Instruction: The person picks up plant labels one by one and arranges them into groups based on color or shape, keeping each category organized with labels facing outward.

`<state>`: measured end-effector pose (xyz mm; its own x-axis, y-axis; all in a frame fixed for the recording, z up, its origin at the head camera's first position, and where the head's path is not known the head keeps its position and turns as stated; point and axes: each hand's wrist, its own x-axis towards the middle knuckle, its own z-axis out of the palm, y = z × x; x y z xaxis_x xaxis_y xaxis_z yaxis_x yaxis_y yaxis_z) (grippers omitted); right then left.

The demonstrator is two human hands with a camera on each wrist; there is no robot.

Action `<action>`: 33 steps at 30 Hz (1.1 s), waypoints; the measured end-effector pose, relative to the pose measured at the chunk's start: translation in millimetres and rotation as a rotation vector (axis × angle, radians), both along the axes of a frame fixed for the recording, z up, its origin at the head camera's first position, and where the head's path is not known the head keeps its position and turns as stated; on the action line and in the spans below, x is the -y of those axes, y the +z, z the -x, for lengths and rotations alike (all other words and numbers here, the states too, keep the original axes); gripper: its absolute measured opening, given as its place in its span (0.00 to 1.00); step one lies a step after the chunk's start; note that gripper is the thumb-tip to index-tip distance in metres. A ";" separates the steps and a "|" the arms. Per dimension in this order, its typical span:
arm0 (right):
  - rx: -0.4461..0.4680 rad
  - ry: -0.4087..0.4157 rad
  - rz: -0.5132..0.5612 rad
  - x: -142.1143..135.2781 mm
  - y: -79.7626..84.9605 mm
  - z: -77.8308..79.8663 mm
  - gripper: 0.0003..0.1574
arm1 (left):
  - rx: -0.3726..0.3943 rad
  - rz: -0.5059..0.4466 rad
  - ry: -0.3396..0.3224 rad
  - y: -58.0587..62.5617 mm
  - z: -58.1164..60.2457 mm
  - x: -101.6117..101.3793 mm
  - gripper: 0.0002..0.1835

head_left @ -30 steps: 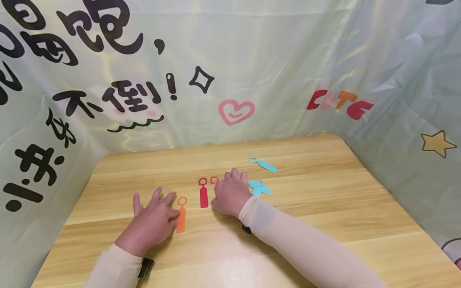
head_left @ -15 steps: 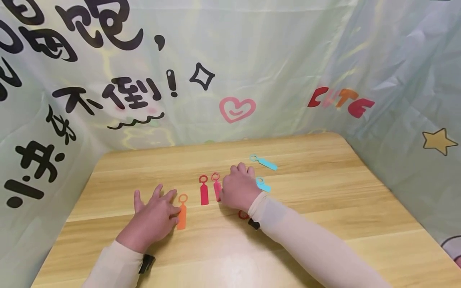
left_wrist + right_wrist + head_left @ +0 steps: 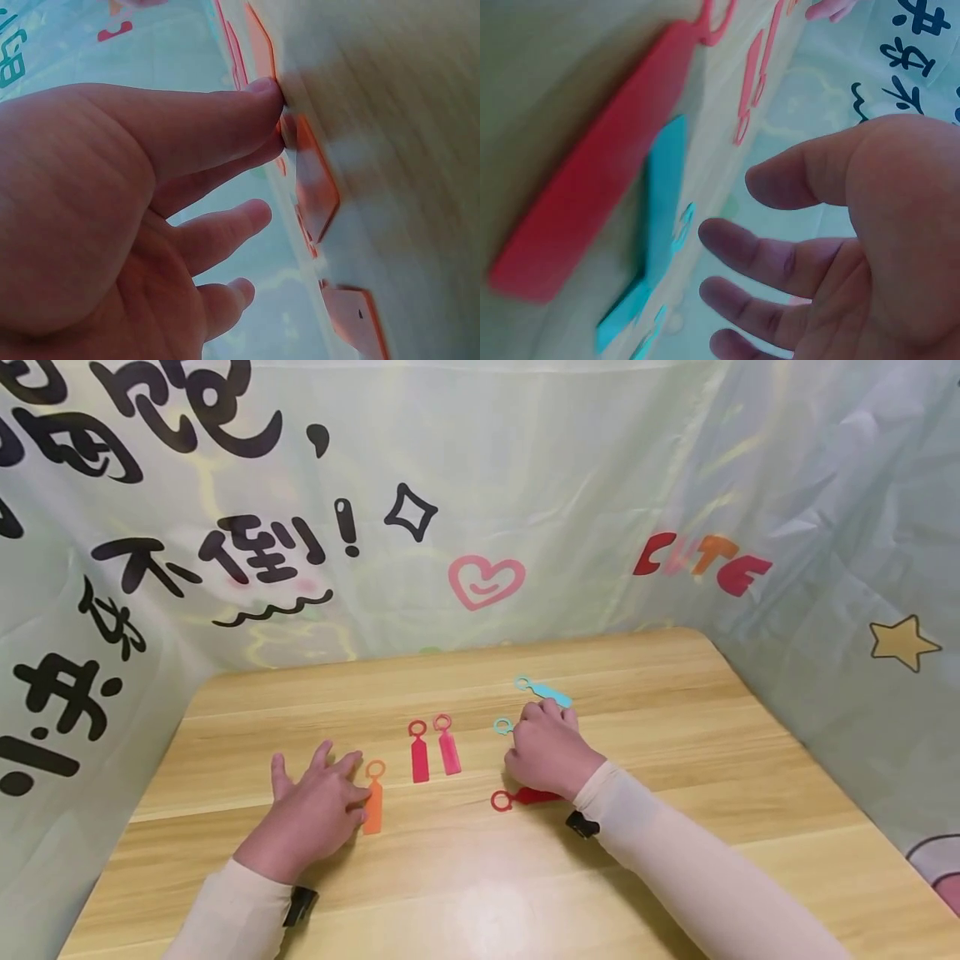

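Observation:
My left hand (image 3: 305, 816) rests on the table with spread fingers. Its thumb and index finger touch or nearly touch an orange tag (image 3: 373, 807) with a ring at its top. In the left wrist view, two more orange tags (image 3: 317, 184) lie below the thumb. My right hand (image 3: 550, 752) hovers, fingers bent loosely, over blue tags (image 3: 660, 202); the head view shows only one blue ring (image 3: 502, 726) beside it. A red tag (image 3: 534, 796) lies sideways under the right wrist. Nothing is between the right thumb and fingers in the right wrist view.
A dark pink tag (image 3: 420, 760) and a lighter pink tag (image 3: 448, 750) stand side by side between the hands. Another blue tag (image 3: 550, 693) lies farther back. A printed curtain (image 3: 585, 485) encloses the wooden table (image 3: 420, 893) at the back and sides.
My right hand has moved right, away from the pink tag, which lies uncovered beside the dark pink one. The red tag has come into view below the hand. The left hand stays put.

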<state>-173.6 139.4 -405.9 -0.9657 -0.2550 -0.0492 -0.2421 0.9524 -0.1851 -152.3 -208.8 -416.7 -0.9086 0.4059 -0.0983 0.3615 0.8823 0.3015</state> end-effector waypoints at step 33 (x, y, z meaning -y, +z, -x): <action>-0.163 0.275 0.007 -57.4 -14.8 -52.8 0.17 | -0.016 0.002 -0.012 -0.7 -0.3 0.5 0.12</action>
<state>-120.9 196.8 -420.7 -0.8553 -0.5078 0.1032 -0.5177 0.8457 -0.1293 -151.9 -209.2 -417.4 -0.9050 0.4169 -0.0849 0.3770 0.8783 0.2942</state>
